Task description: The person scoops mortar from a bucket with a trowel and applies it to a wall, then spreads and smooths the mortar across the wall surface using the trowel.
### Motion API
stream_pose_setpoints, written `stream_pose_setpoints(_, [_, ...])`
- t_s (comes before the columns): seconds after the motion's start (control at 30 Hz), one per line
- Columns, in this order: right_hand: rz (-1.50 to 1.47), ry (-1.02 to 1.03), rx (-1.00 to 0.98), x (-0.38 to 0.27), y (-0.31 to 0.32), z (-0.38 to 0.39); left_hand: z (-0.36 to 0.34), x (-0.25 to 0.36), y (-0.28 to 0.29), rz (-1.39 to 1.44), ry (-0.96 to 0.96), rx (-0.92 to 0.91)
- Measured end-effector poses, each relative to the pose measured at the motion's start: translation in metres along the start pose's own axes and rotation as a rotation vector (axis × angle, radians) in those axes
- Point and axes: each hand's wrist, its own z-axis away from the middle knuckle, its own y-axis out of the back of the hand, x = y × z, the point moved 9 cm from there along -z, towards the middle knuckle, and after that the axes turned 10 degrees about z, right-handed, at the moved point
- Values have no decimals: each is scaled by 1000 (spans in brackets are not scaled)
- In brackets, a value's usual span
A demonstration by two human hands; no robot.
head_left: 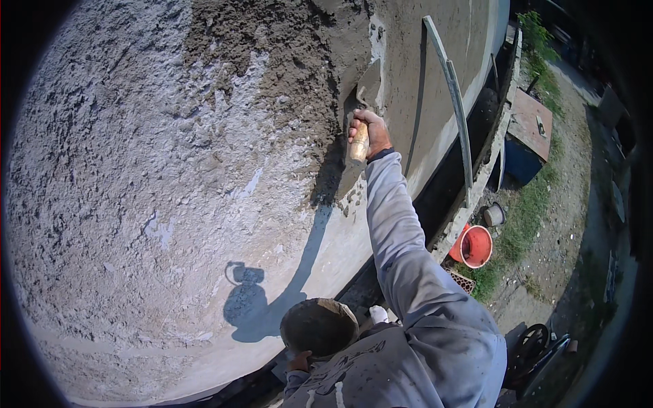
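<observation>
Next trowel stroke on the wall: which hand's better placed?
Right, I'd judge. The right hand grips the trowel up at the wall. The left hand is low, at the rim of the round container, apparently holding it, away from the trowel.

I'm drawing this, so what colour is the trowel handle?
Yellowish tan; the trowel handle shows best in the head view.

Trowel (360, 141) at wall (170, 170), bowl (320, 311) below it, tub (467, 247) and box (527, 122) to the right, beyond ledge (499, 139)
</observation>
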Motion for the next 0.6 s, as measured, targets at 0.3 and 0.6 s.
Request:
stream_pose_setpoints(0.3, [295, 247, 19, -38, -106, 37, -1, 3, -1, 224, 153, -113])
stream_pose_setpoints(0.6, [266, -135, 354, 93, 56, 20, 20, 12, -5, -170, -85, -83])
